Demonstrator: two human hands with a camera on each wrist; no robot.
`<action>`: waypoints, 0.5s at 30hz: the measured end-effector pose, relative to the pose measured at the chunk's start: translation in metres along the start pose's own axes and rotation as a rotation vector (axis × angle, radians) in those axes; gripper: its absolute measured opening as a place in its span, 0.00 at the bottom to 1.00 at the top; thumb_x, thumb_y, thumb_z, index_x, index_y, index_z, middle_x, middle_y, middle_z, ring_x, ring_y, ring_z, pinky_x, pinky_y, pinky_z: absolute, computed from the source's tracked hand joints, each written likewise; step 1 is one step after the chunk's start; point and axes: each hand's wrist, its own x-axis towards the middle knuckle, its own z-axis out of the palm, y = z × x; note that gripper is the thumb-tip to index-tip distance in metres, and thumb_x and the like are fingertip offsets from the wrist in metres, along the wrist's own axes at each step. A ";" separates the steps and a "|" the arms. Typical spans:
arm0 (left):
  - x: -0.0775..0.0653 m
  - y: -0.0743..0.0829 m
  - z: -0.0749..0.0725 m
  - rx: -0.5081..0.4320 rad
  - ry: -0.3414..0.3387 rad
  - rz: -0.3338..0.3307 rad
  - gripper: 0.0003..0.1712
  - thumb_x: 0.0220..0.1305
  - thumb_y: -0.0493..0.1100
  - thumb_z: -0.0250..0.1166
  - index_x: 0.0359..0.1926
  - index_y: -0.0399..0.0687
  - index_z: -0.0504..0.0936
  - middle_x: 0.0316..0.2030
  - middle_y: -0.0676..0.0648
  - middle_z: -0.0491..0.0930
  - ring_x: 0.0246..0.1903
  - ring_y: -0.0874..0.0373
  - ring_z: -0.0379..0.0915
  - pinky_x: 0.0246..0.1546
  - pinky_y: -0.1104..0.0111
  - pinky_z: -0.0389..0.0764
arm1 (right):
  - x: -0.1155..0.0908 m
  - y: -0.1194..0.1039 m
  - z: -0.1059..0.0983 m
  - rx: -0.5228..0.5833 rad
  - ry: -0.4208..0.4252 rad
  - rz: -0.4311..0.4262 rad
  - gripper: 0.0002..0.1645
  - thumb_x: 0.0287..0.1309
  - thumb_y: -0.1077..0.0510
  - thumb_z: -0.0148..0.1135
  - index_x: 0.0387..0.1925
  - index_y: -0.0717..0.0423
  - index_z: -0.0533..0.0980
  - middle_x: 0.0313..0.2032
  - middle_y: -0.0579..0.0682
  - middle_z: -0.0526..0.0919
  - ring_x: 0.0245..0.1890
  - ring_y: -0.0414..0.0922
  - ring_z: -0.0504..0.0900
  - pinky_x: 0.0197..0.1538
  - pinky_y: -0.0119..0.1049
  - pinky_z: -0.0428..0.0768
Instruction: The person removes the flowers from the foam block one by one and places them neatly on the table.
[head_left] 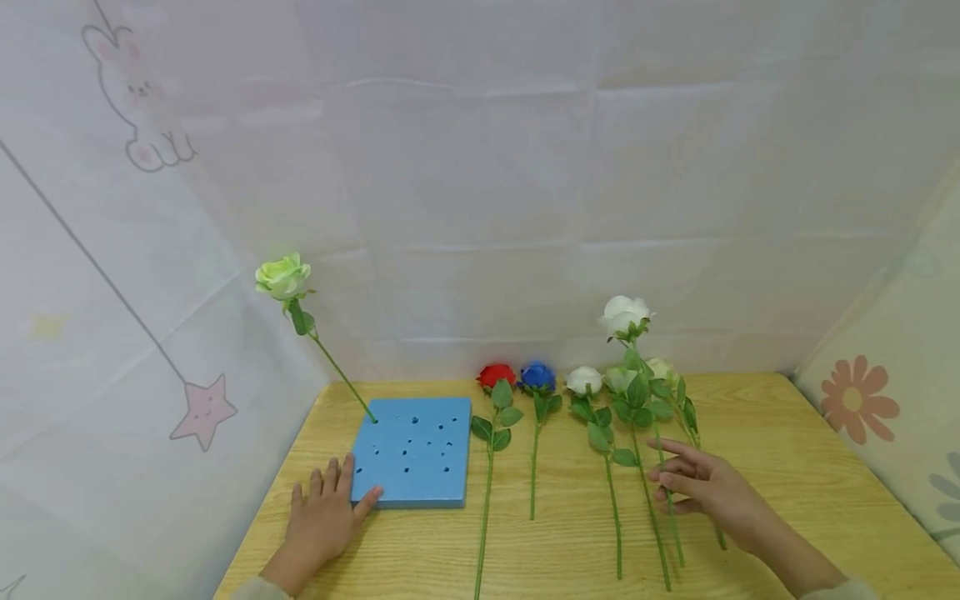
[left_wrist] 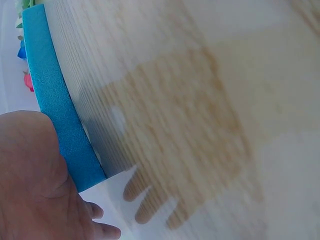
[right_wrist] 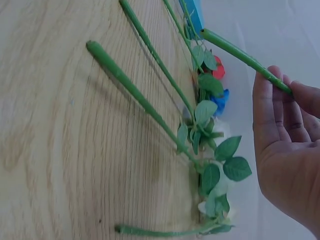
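In the head view my right hand (head_left: 716, 492) pinches the green stem of a white artificial rose (head_left: 626, 315), its bloom raised above the flowers lying on the table. The right wrist view shows the lower end of that stem (right_wrist: 245, 57) between thumb and fingers. My left hand (head_left: 322, 512) lies spread at the left side of a blue foam block (head_left: 431, 485), thumb and a fingertip against its edge. Several holes pit the block's top. A pale green rose (head_left: 283, 277) stands in its far left corner, leaning left.
Right of the block lie a red rose (head_left: 497, 377), a blue rose (head_left: 537, 377), another white rose (head_left: 584, 381) and two pale roses, blooms toward the back, stems toward me. A light fabric backdrop (head_left: 480, 192) encloses the wooden table (head_left: 795, 492) behind and at both sides.
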 end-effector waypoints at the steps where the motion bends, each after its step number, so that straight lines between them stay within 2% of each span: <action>1: 0.000 0.000 0.000 0.003 0.003 0.003 0.58 0.69 0.80 0.35 0.81 0.39 0.47 0.75 0.25 0.50 0.71 0.20 0.43 0.65 0.24 0.40 | -0.002 0.001 -0.003 0.002 -0.002 -0.001 0.34 0.74 0.54 0.58 0.77 0.45 0.62 0.51 0.51 0.83 0.50 0.53 0.85 0.47 0.45 0.86; 8: 0.001 0.000 -0.002 0.000 0.009 0.008 0.57 0.70 0.79 0.37 0.80 0.39 0.48 0.75 0.24 0.50 0.71 0.20 0.43 0.65 0.24 0.40 | -0.014 0.004 -0.020 0.022 0.000 -0.039 0.35 0.76 0.57 0.54 0.79 0.48 0.58 0.51 0.47 0.83 0.47 0.47 0.85 0.48 0.45 0.86; 13: 0.000 0.000 -0.001 -0.005 -0.013 0.005 0.58 0.69 0.80 0.35 0.81 0.40 0.46 0.75 0.25 0.49 0.72 0.20 0.42 0.65 0.24 0.39 | -0.021 0.005 -0.033 0.037 0.001 -0.046 0.30 0.77 0.58 0.53 0.72 0.29 0.65 0.51 0.44 0.83 0.47 0.45 0.86 0.49 0.46 0.86; 15: 0.001 0.000 -0.001 -0.003 -0.014 0.007 0.59 0.69 0.81 0.35 0.81 0.40 0.46 0.75 0.25 0.49 0.71 0.19 0.41 0.64 0.24 0.39 | -0.024 0.007 -0.040 0.039 -0.002 -0.055 0.29 0.77 0.59 0.52 0.70 0.25 0.65 0.51 0.43 0.83 0.48 0.45 0.85 0.50 0.47 0.85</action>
